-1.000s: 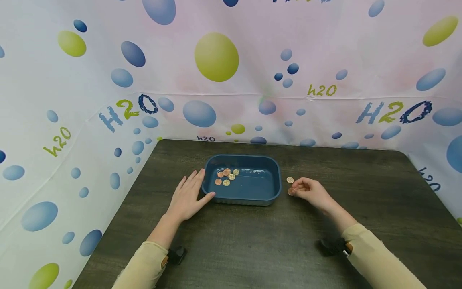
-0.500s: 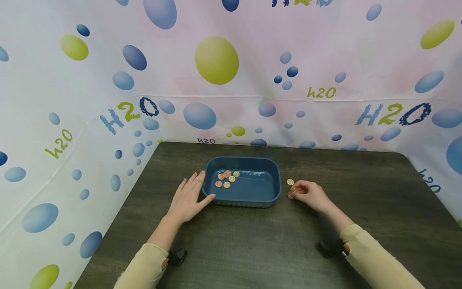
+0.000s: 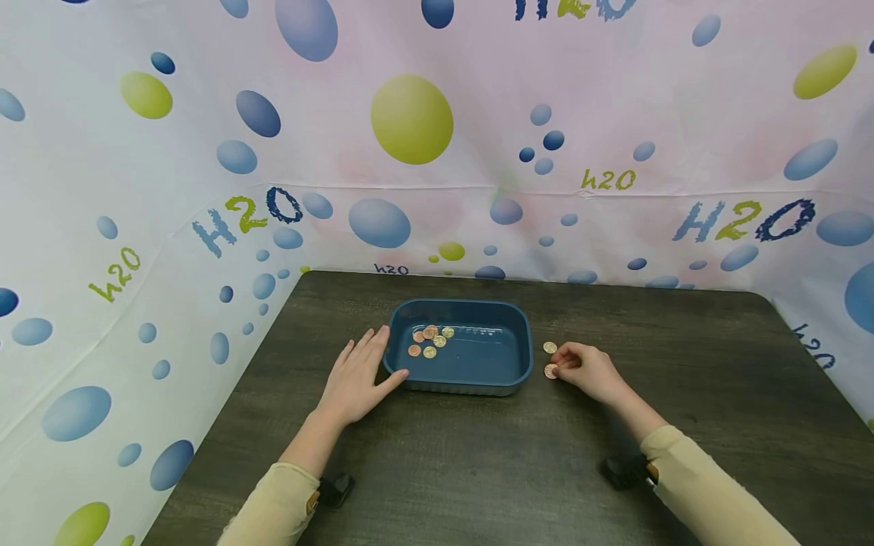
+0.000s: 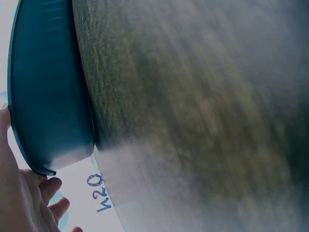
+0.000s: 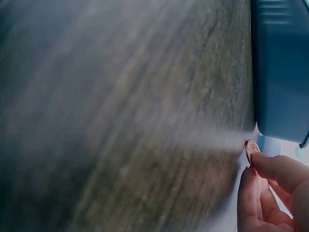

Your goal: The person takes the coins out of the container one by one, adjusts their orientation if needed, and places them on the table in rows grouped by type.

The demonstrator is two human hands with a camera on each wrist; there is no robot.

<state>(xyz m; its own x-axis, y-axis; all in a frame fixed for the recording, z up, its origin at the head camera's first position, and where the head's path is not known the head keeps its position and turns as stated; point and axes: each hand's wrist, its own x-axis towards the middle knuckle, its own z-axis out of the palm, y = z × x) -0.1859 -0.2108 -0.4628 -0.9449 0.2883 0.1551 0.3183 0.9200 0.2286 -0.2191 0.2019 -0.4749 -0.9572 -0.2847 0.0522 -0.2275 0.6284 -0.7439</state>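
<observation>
In the head view, the right hand is pinching a copper coin at its nine o'clock; whether the coin is touching the table is unclear. Toward nine to ten, the tray is lying lengthwise, nine to three. The left hand, fingers extended, is touching its nine-o'clock end.

Glossy tray, apparently plastic.
</observation>
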